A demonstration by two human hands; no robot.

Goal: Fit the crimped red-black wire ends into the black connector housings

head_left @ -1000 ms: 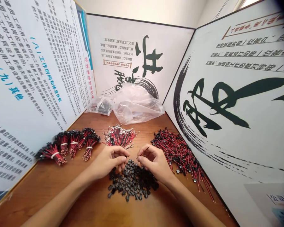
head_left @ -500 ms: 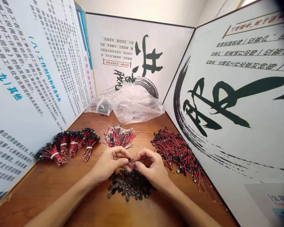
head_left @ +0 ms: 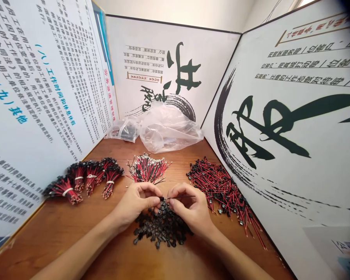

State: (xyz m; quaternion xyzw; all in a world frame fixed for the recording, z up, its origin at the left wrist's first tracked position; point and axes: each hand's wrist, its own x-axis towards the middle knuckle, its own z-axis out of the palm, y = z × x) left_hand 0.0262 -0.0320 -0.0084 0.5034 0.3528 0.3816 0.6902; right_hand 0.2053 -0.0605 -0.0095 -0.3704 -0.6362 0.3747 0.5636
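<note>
My left hand (head_left: 135, 204) pinches a small black connector housing (head_left: 162, 199) between thumb and forefinger. My right hand (head_left: 189, 206) pinches a thin red-and-black wire (head_left: 182, 197) that lies level, its left end meeting the housing. Both hands hover just above a heap of loose black housings (head_left: 161, 229) on the wooden table (head_left: 76, 233). A loose bunch of red-black wires with metal tips (head_left: 148, 168) lies right behind my hands.
Several tied wire bundles (head_left: 86, 179) lie at the left. A pile of wires with housings on them (head_left: 221, 188) lies at the right. Clear plastic bags (head_left: 163, 128) sit at the back. Printed boards (head_left: 280, 128) wall in the table on three sides.
My hands came together. The wire in my right hand swung from pointing up to lying level, and its end now meets the housing in my left fingers.
</note>
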